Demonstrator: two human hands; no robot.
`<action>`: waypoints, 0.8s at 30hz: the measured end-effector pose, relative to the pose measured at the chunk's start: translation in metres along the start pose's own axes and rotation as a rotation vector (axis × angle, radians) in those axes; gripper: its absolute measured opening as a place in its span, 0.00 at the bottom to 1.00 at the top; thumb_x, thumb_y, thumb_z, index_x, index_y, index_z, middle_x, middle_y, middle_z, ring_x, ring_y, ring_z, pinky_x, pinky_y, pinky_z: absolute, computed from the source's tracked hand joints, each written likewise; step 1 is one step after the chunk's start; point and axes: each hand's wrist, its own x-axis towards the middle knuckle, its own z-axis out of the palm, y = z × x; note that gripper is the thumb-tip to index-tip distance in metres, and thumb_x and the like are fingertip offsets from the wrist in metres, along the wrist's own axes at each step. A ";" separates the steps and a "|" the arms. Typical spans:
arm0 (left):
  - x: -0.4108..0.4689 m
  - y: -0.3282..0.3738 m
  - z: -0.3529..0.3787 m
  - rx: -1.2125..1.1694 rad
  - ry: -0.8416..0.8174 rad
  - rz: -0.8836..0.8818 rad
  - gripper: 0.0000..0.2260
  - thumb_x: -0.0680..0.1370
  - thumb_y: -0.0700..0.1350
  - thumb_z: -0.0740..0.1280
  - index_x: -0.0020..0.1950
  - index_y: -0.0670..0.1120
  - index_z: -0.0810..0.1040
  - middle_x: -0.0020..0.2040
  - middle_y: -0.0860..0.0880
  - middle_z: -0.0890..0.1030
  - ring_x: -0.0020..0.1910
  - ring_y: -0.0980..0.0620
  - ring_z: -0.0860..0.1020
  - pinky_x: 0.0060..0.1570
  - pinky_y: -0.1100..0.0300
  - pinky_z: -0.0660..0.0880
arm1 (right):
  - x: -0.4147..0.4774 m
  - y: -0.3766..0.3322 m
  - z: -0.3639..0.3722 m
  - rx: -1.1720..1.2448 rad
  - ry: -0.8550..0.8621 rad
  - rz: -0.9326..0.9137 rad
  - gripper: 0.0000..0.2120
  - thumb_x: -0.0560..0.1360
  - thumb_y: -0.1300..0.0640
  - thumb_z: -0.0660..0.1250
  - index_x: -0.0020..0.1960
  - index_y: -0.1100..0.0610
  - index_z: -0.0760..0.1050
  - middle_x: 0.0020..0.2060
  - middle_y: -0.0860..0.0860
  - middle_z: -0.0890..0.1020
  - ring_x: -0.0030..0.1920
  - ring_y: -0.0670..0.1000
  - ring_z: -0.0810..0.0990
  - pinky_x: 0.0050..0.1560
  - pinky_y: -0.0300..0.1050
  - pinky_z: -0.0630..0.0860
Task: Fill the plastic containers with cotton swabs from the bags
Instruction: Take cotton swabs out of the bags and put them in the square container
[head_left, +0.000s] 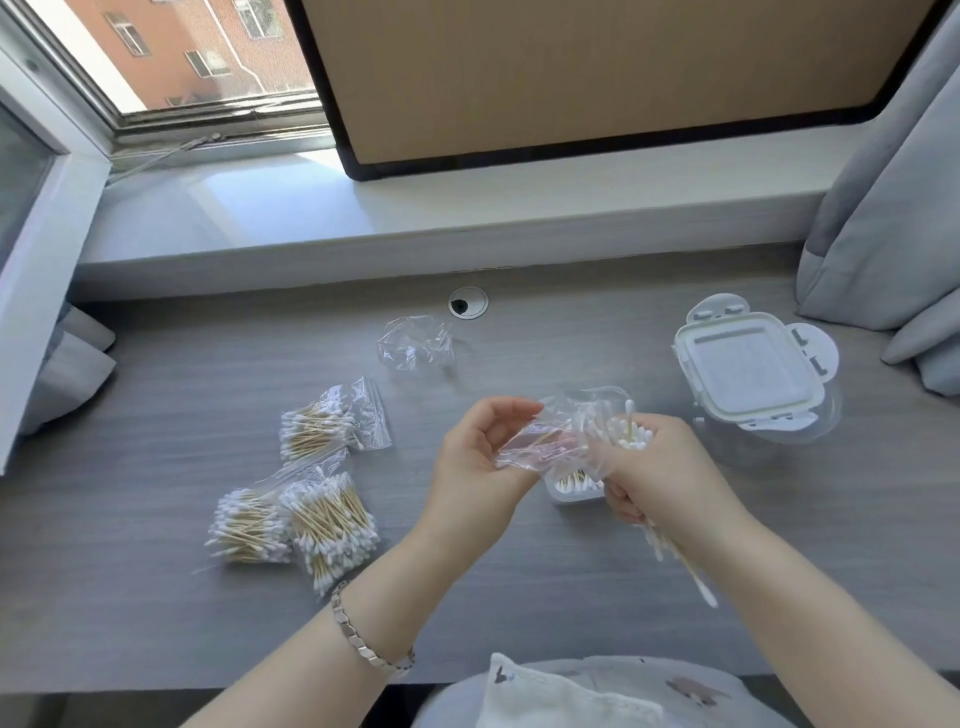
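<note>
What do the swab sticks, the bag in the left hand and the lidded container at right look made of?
The swab sticks: tan and matte, probably wood or bamboo; tips white, cotton-like. The bag: thin clear plastic film, glossy, crinkled. The lidded container: rigid plastic, lid milky white with clip flaps, body clear.

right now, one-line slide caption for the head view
Refilling: left hand pinches a clear bag while right hand grips cotton swabs by the part-filled container.
</note>
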 end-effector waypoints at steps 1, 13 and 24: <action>0.000 0.000 0.000 -0.004 0.004 0.009 0.17 0.67 0.27 0.71 0.43 0.49 0.77 0.39 0.58 0.83 0.41 0.64 0.80 0.42 0.69 0.77 | 0.000 0.001 0.000 0.015 0.006 0.001 0.16 0.74 0.60 0.68 0.30 0.60 0.68 0.15 0.49 0.62 0.17 0.47 0.57 0.22 0.34 0.55; 0.000 -0.009 0.004 0.029 -0.152 0.088 0.09 0.66 0.43 0.72 0.37 0.58 0.84 0.44 0.62 0.80 0.46 0.61 0.78 0.45 0.66 0.75 | 0.003 0.010 0.008 0.233 0.103 0.076 0.19 0.73 0.65 0.64 0.25 0.58 0.66 0.15 0.50 0.62 0.18 0.48 0.58 0.21 0.38 0.57; 0.000 -0.002 0.003 0.076 0.003 -0.047 0.08 0.78 0.36 0.60 0.42 0.45 0.73 0.29 0.61 0.78 0.29 0.67 0.72 0.33 0.76 0.67 | 0.006 0.015 0.006 0.259 0.290 -0.062 0.19 0.74 0.55 0.67 0.29 0.58 0.64 0.14 0.46 0.64 0.17 0.45 0.60 0.20 0.37 0.60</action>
